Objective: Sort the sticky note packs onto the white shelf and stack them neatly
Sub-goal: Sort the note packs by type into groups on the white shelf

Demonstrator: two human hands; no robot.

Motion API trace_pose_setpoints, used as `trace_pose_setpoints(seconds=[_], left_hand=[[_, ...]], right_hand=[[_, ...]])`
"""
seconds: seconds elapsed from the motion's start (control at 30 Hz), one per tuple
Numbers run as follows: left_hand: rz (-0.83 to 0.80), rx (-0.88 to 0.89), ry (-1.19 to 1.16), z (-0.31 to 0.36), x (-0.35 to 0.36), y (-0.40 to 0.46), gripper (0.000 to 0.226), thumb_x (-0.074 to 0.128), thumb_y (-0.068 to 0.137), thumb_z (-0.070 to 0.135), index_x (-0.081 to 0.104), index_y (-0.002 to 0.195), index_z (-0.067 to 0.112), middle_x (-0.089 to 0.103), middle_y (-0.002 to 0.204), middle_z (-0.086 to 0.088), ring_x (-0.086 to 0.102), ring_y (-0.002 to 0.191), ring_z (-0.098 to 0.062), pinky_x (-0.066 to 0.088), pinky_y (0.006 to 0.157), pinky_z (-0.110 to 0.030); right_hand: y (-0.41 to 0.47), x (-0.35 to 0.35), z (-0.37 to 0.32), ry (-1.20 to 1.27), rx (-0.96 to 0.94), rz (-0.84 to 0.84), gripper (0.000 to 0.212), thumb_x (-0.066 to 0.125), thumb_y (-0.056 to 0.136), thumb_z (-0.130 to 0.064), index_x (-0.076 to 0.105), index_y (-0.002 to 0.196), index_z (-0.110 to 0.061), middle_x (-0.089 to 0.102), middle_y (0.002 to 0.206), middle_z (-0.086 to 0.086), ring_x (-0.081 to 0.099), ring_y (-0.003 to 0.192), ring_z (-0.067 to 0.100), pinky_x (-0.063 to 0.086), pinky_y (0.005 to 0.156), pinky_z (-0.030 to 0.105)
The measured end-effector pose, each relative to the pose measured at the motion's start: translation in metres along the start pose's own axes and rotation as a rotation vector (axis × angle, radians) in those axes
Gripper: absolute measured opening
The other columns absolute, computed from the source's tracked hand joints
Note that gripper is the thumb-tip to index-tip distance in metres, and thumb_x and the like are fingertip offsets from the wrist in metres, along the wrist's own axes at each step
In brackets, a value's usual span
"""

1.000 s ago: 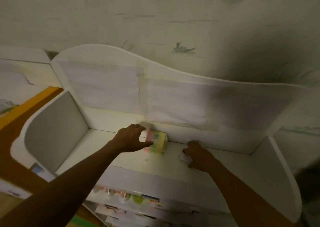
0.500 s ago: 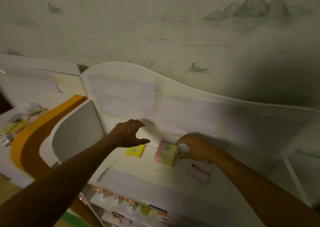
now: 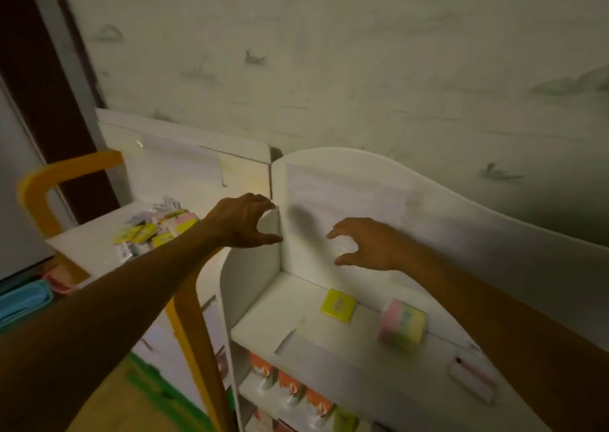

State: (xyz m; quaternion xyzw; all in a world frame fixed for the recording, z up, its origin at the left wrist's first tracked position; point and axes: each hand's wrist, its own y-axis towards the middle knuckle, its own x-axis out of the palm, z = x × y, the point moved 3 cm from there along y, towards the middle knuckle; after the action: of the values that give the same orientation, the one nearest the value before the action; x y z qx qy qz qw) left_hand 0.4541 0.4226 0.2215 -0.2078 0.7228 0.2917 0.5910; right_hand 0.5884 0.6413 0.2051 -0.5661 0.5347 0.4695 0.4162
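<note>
Two packs already on white shelf [image 3: 263, 329]: flat yellow pack [image 3: 338, 305] near back panel; pink-and-yellow stack [image 3: 402, 326] just right of it, tilted, not squared. Heap of unsorted packs [image 3: 158, 230] on neighbouring surface, left of shelf's side wall. Judged light, stiff as blocks, film-wrapped and likely slippery; best pinched across opposite edges, thumb against fingers. Left hand [image 3: 242, 222] level with top of shelf's side wall, fingers half-curled and spread, grasping nothing, pointed away from heap. Right hand [image 3: 365, 245] above shelf's board, fingers likewise clawed, empty, well clear of both shelved packs. Small pale item [image 3: 474, 377] at shelf's right front, identity unclear.
</note>
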Motion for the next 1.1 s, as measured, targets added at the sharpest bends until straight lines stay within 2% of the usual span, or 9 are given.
trace_pose_setpoints(seconds=[0.13, 0.37, 0.53, 0.67, 0.9, 1.1], left_hand=[[0.003, -0.079, 0.031, -0.086, -0.008, -0.041, 0.086, 0.047, 0.077, 0.077, 0.034, 0.144, 0.026, 0.034, 0.152, 0.003, 0.034, 0.137, -0.020, 0.041, 0.101, -0.043], [-0.010, -0.212, 0.017, -0.241, -0.002, -0.137, 0.082, 0.049, 0.080, 0.072, 0.036, 0.144, 0.023, 0.033, 0.153, 0.000, 0.034, 0.138, -0.020, 0.039, 0.102, -0.040], [-0.070, -0.316, -0.015, -0.313, 0.020, -0.188, 0.080, 0.049, 0.082, 0.069, 0.033, 0.145, 0.023, 0.032, 0.153, -0.001, 0.031, 0.139, -0.021, 0.040, 0.105, -0.040], [-0.074, -0.340, -0.046, -0.354, 0.035, -0.202, 0.077, 0.052, 0.084, 0.065, 0.033, 0.145, 0.023, 0.033, 0.153, -0.002, 0.033, 0.138, -0.023, 0.041, 0.105, -0.041], [-0.104, -0.370, -0.067, -0.423, 0.067, -0.192, 0.073, 0.053, 0.086, 0.060, 0.032, 0.145, 0.021, 0.033, 0.153, -0.002, 0.039, 0.134, -0.020, 0.044, 0.099, -0.035], [-0.161, -0.365, -0.052, -0.482, 0.094, -0.158, 0.071, 0.054, 0.088, 0.055, 0.032, 0.146, 0.019, 0.033, 0.153, -0.003, 0.034, 0.138, -0.021, 0.040, 0.107, -0.038]], right_hand=[[0.048, -0.002, -0.073, -0.042, -0.034, 0.019, 0.059, 0.067, 0.084, -0.048, 0.048, 0.137, -0.031, 0.043, 0.145, -0.009, 0.038, 0.134, 0.014, 0.034, 0.110, 0.037], [0.135, 0.015, -0.197, -0.068, -0.075, 0.043, 0.060, 0.067, 0.085, -0.045, 0.046, 0.138, -0.029, 0.043, 0.145, -0.005, 0.041, 0.132, 0.017, 0.039, 0.105, 0.039], [0.184, 0.046, -0.257, -0.104, -0.084, 0.003, 0.059, 0.065, 0.085, -0.046, 0.045, 0.139, -0.031, 0.041, 0.147, -0.005, 0.038, 0.134, 0.017, 0.040, 0.104, 0.040], [0.225, 0.064, -0.288, -0.125, -0.075, -0.005, 0.060, 0.063, 0.084, -0.051, 0.044, 0.138, -0.033, 0.042, 0.146, -0.006, 0.039, 0.133, 0.018, 0.040, 0.103, 0.041], [0.307, 0.095, -0.316, -0.117, -0.093, -0.008, 0.057, 0.065, 0.083, -0.051, 0.047, 0.134, -0.037, 0.044, 0.142, -0.009, 0.041, 0.131, 0.016, 0.042, 0.099, 0.038], [0.388, 0.123, -0.320, -0.013, -0.089, 0.017, 0.054, 0.065, 0.084, -0.049, 0.048, 0.133, -0.035, 0.045, 0.141, -0.010, 0.043, 0.129, 0.014, 0.040, 0.097, 0.032]])
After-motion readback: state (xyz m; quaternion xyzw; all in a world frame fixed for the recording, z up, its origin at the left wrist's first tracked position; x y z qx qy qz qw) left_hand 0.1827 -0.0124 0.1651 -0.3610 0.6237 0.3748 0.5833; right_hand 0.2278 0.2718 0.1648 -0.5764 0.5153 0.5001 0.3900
